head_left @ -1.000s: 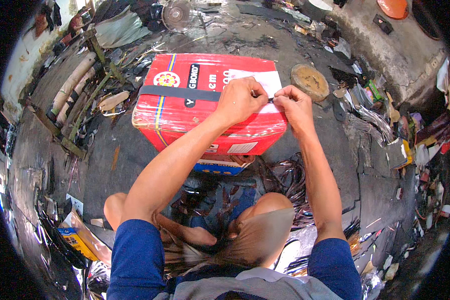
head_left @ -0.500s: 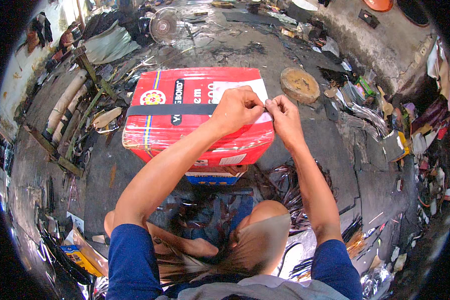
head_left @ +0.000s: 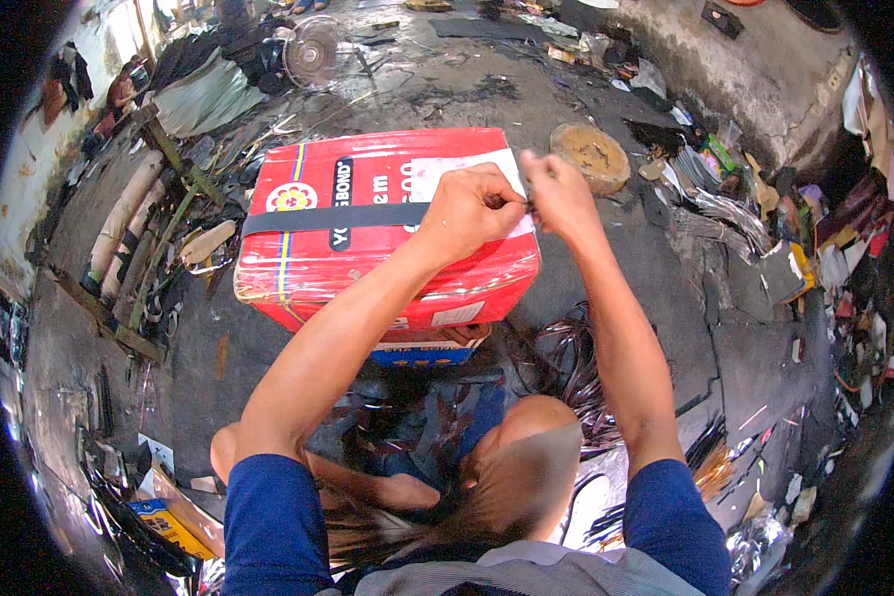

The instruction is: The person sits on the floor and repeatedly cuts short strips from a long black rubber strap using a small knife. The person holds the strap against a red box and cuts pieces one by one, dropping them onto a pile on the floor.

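A big red box (head_left: 348, 248) wrapped in clear film, with a black strap across its top, stands on the dirty floor in front of me. My left hand (head_left: 477, 204) and my right hand (head_left: 558, 194) meet above the box's right end, over a white label (head_left: 432, 179). Fingertips of both hands pinch a small thin thing between them; it is too small to tell what it is. Both forearms reach forward from blue sleeves. My bare knee (head_left: 526, 427) shows below the box.
A round wooden disc (head_left: 591, 156) lies right of the box. Wooden poles and scrap (head_left: 129, 228) lie at the left, a fan (head_left: 313, 55) at the back. Dark strap coils (head_left: 566, 358) sit by my knee. Litter and foil scraps (head_left: 745, 219) crowd the right side.
The view has shifted, so the box sits a little lower and more to the left. Both hands stay pinched together over the box's right end, the fingers working slightly.
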Demonstrator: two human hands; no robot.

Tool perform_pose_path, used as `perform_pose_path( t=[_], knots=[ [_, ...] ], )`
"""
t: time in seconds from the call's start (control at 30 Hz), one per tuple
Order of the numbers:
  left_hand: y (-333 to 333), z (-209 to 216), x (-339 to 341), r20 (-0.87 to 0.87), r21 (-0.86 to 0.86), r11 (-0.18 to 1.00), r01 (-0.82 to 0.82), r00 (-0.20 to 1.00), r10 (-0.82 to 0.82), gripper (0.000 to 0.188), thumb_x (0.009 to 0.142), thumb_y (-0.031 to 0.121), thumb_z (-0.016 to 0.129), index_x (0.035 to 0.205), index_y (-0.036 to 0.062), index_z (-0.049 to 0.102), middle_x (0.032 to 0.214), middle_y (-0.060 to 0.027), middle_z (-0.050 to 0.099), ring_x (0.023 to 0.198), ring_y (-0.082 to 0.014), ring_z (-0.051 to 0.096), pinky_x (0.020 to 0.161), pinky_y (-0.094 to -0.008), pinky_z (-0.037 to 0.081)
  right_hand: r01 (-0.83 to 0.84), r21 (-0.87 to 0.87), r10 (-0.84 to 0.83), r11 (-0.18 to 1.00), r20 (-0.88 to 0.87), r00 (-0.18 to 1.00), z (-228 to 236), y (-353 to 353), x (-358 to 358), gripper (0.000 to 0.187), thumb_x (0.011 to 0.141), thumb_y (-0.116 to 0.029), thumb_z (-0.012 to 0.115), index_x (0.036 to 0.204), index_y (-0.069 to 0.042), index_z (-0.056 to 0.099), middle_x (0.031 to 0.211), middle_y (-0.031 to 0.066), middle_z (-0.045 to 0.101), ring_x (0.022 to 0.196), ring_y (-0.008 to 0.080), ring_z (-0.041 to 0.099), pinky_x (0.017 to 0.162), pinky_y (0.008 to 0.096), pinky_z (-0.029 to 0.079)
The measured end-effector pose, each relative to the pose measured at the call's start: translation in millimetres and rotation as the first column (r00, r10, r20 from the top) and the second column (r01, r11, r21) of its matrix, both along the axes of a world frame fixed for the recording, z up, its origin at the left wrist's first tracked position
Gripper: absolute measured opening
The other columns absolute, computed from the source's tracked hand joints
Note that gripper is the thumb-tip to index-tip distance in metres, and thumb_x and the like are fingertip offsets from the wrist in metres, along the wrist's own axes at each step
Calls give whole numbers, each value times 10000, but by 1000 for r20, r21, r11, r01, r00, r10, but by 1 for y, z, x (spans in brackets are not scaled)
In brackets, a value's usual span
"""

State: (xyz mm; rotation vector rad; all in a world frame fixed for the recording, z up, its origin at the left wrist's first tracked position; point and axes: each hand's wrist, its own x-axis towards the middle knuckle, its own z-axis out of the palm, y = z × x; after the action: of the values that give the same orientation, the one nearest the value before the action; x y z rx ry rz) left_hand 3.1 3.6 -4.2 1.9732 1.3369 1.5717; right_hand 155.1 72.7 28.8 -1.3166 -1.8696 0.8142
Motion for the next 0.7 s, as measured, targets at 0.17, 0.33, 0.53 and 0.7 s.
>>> perform_pose_path(
  t=[0.17,0.33,0.53,0.7],
  knots=[
    [-3,-1,-1,48,-64,998,0,999,3,92,778,86,730,830,18,763,816,-74,692,713,-141,666,665,-291,536,4,244,-4,970,-3,1000,-44,19,0,333,934,-279,617,934,41,708,941,266,705,882,410,700,809,472,508],
    [-5,5,-2,22,-79,997,-23,999,25,102,781,91,732,836,12,767,822,-68,698,711,-113,651,642,-264,514,52,87,-31,995,-230,973,-117,32,4,305,929,-250,651,903,46,721,879,232,725,839,310,712,761,419,516],
    [-2,8,6,13,-70,998,-2,1000,3,105,789,84,741,853,6,770,825,-60,702,719,-96,646,633,-241,503,176,15,-170,984,-197,966,-255,43,37,326,919,-283,654,895,36,717,906,237,718,862,374,696,790,448,515],
    [-7,7,-1,-2,-86,996,-29,1000,29,99,798,78,742,863,12,776,837,-53,708,735,-90,652,633,-244,514,328,-144,-319,934,85,944,-331,21,58,314,895,-310,669,924,-1,717,946,269,702,924,433,676,829,495,507]
  ],
)
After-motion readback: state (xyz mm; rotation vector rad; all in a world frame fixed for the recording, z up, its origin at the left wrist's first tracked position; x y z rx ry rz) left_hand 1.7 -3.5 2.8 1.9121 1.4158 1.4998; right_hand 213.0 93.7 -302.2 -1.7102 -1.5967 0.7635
